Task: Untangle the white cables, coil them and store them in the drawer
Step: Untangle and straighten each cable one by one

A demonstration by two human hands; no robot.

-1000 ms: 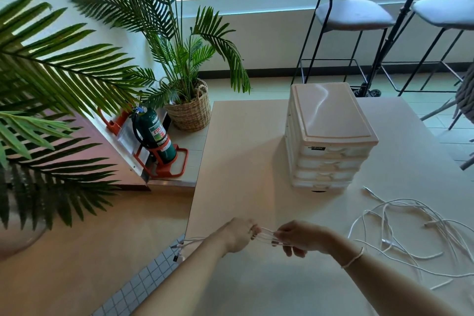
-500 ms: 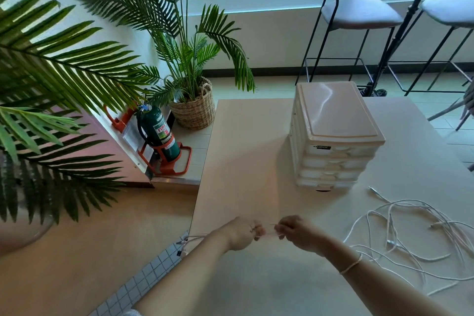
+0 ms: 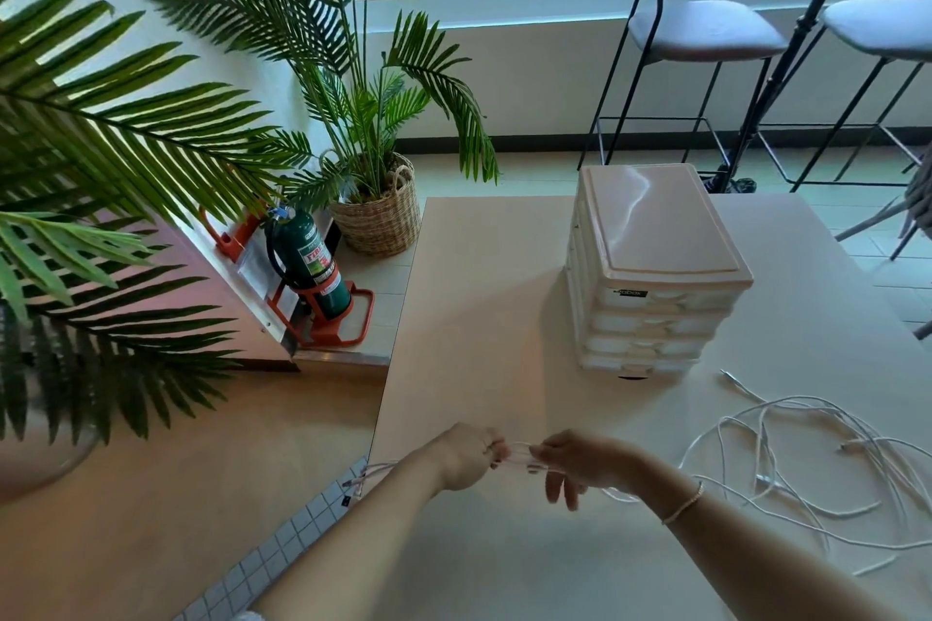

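**Obs.:** Beige surface (image 3: 479,318) runs out to a tiled floor; potted palm (image 3: 373,197) and fire extinguisher (image 3: 307,262) stand off its left edge, bar stools (image 3: 701,35) beyond its far edge. One view only, head camera.

**Q:** Where are the cables?

**Obs.:** Loose tangle of white cables (image 3: 807,459) lies by the right edge, near side, just in front of the drawer unit (image 3: 650,277). All drawers appear closed. One cable (image 3: 519,456) is apart from the tangle, held over the near-left corner of the surface.

**Q:** Hand states?

**Obs.:** Left hand (image 3: 466,456) grips the strands, fingers curled round them; loose ends trail past the left edge. Right hand (image 3: 580,464) pinches the same strands; two of its fingers hang free below.

**Q:** Step in hand?

**Obs.:** Judged: coiling one separated cable, loops short between the hands.

**Q:** Next move?

**Obs.:** Likely gather the trailing ends into the loops, keep them from springing apart, then free one hand to open a drawer.
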